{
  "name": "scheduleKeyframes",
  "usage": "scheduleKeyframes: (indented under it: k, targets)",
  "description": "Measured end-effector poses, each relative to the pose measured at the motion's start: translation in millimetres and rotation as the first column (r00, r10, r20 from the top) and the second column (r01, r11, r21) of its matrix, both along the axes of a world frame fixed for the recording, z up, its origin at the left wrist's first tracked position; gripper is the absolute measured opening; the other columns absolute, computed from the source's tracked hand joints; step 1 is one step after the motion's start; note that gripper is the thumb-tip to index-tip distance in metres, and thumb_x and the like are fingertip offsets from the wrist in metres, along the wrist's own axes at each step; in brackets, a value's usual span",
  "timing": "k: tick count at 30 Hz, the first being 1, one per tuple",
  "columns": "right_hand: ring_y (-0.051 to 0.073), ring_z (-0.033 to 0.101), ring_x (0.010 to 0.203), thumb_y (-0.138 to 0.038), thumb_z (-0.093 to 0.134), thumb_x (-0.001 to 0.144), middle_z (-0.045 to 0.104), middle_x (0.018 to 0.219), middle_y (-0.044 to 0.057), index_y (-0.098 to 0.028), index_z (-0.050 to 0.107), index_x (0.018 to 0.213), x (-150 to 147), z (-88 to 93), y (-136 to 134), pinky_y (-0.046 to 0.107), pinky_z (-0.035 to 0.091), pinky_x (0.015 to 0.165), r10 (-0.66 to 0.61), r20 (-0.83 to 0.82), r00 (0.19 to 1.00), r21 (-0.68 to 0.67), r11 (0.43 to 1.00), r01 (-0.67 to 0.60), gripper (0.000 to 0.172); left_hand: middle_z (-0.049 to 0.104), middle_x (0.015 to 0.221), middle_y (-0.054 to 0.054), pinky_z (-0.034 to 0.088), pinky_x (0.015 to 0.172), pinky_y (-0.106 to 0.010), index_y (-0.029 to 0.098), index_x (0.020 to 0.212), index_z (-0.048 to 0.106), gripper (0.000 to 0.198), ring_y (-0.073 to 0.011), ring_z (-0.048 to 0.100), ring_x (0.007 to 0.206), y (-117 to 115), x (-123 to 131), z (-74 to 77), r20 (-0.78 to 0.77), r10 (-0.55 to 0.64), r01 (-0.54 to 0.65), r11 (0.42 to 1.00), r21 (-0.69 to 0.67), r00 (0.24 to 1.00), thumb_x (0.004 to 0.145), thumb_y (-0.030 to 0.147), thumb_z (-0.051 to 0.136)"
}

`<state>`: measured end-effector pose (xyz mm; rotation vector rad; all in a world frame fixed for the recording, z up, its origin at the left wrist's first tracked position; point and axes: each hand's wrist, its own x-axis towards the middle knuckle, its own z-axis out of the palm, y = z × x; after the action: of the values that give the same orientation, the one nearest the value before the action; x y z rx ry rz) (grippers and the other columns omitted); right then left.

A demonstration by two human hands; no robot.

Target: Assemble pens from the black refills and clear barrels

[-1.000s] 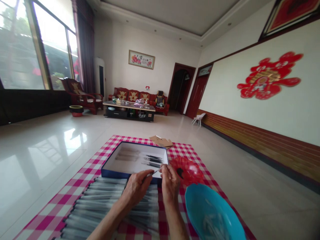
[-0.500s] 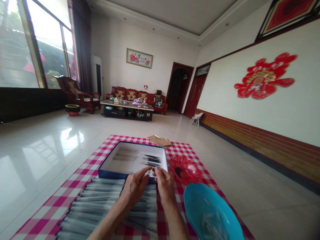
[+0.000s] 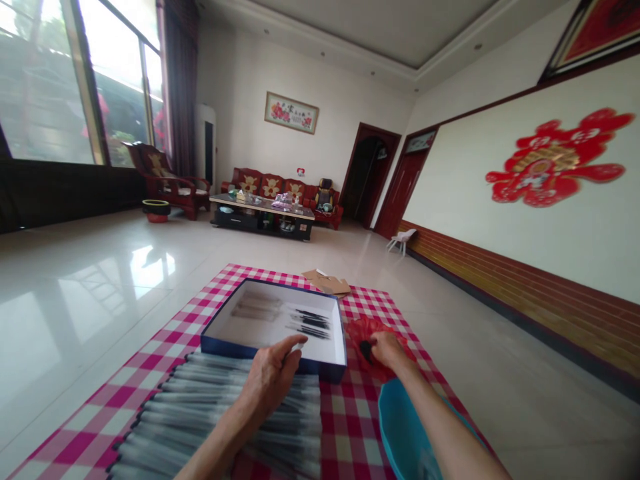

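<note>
My left hand (image 3: 273,377) is closed, thumb and forefinger pinching a small pale pen part (image 3: 300,346), mostly covered by the fingers. It hovers over the near edge of a blue-rimmed white box (image 3: 270,357). Inside that box lie black pen refills (image 3: 313,323) and a group of thin clear pieces (image 3: 257,307). Below the left hand, many clear pens with dark ends (image 3: 190,407) are laid out in a row. My right hand (image 3: 389,350) reaches into a red flower-shaped bowl (image 3: 367,325), its fingertips at a small black pile (image 3: 367,350); what they pinch is hidden.
A turquoise bowl (image 3: 393,417) stands at the near right, partly under my right forearm. Brown cardboard pieces (image 3: 327,281) lie at the far edge of the pink checked tablecloth (image 3: 345,427). Beyond are a coffee table (image 3: 260,217) and a red wooden sofa (image 3: 255,183).
My right hand has left my left hand's side and moved right, into the red bowl. My left hand stays near the box, keeping its pinch. The view has shifted slightly.
</note>
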<state>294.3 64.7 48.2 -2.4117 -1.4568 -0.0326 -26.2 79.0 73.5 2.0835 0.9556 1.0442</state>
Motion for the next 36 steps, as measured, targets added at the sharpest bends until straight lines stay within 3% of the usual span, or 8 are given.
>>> scheduleKeyframes:
  k: [8, 13, 17, 20, 24, 26, 30, 36]
  targets:
    - [0.018, 0.061, 0.095, -0.032, 0.056, 0.089, 0.06, 0.113, 0.006, -0.018, 0.058, 0.111, 0.1, -9.1, 2.2, 0.038, 0.052, 0.081, -0.002, -0.134, 0.991, -0.1, 0.995, -0.012, 0.027, 0.062, 0.058, 0.002, 0.04, 0.057, -0.021, 0.019, 0.109, 0.067, 0.034, -0.0135, 0.056, 0.054, 1.6, -1.0, 0.4, -0.01, 0.026, -0.025, 1.0, 0.008, 1.0, 0.085, 0.024, 0.043]
    - [0.019, 0.061, 0.093, -0.025, 0.06, 0.084, 0.065, 0.099, 0.007, -0.015, 0.063, 0.094, -17.2, 11.4, 1.1, 0.037, 0.049, 0.083, 0.011, -0.289, 0.957, 0.115, 0.993, 0.023, 0.015, 0.063, 0.058, 0.002, 0.04, 0.059, -0.022, 0.02, 0.109, 0.066, 0.033, -0.0139, 0.057, 0.055, 0.5, 0.5, 0.8, 0.013, 0.022, -0.022, 1.0, -0.015, 1.0, 0.084, 0.024, 0.044]
    - [0.022, 0.063, 0.086, -0.026, 0.057, 0.079, 0.069, 0.088, 0.007, -0.018, 0.066, 0.093, -63.6, 33.5, -4.6, 0.034, 0.05, 0.075, 0.173, -0.476, 0.863, 0.35, 0.937, 0.005, 0.018, 0.065, 0.06, 0.002, 0.04, 0.061, -0.023, 0.018, 0.108, 0.064, 0.031, -0.014, 0.058, 0.056, -2.9, 1.6, 4.1, 0.046, 0.022, -0.02, 0.999, -0.028, 0.999, 0.084, 0.025, 0.046]
    - [0.021, 0.066, 0.082, -0.04, 0.054, 0.079, 0.07, 0.089, 0.005, -0.018, 0.063, 0.104, -111.0, 43.4, -17.4, 0.032, 0.053, 0.067, 0.346, -0.608, 0.714, 0.464, 0.885, -0.034, 0.034, 0.064, 0.059, 0.002, 0.04, 0.06, -0.023, 0.019, 0.095, 0.065, 0.023, -0.0135, 0.057, 0.055, -6.0, 0.5, 9.9, 0.046, 0.027, -0.026, 1.0, -0.018, 0.999, 0.084, 0.025, 0.045]
    - [0.018, 0.064, 0.076, -0.039, 0.073, 0.066, 0.068, 0.083, 0.003, -0.02, 0.067, 0.091, -156.8, 47.4, -37.0, 0.028, 0.052, 0.064, 0.571, -0.797, 0.194, 0.594, 0.801, 0.08, 0.033, 0.065, 0.063, 0.001, 0.039, 0.058, -0.022, 0.02, 0.093, 0.067, 0.023, -0.0137, 0.059, 0.058, -8.8, -2.2, 17.9, 0.062, 0.045, -0.046, 0.999, 0.019, 0.997, 0.086, 0.026, 0.046]
    - [0.017, 0.063, 0.078, -0.036, 0.076, 0.065, 0.067, 0.083, 0.002, -0.021, 0.068, 0.088, -166.7, 46.4, -42.6, 0.027, 0.052, 0.064, 0.601, -0.794, 0.092, 0.607, 0.789, 0.096, 0.028, 0.068, 0.07, 0.0, 0.04, 0.059, -0.021, 0.021, 0.093, 0.068, 0.022, -0.0141, 0.061, 0.064, -9.4, -2.8, 19.8, 0.077, 0.036, -0.039, 0.998, 0.045, 0.996, 0.085, 0.026, 0.048]
    - [0.018, 0.063, 0.082, -0.034, 0.073, 0.071, 0.067, 0.091, 0.002, -0.023, 0.067, 0.09, -170.5, 42.2, -43.9, 0.027, 0.051, 0.067, 0.619, -0.778, 0.107, 0.626, 0.779, 0.043, 0.023, 0.071, 0.082, -0.002, 0.042, 0.066, -0.021, 0.021, 0.095, 0.069, 0.022, -0.0152, 0.063, 0.075, -8.7, -2.3, 18.9, 0.111, 0.002, -0.016, 0.992, 0.123, 0.994, 0.086, 0.024, 0.05]
    - [0.019, 0.062, 0.083, -0.038, 0.066, 0.077, 0.068, 0.088, 0.004, -0.021, 0.066, 0.093, -166.0, 36.6, -39.6, 0.029, 0.05, 0.069, 0.631, -0.728, 0.267, 0.637, 0.767, -0.074, 0.023, 0.069, 0.077, -0.002, 0.042, 0.064, -0.023, 0.021, 0.094, 0.07, 0.021, -0.0159, 0.061, 0.072, -6.4, -1.7, 13.7, 0.062, 0.048, -0.058, 0.984, 0.17, 0.997, 0.085, 0.022, 0.052]
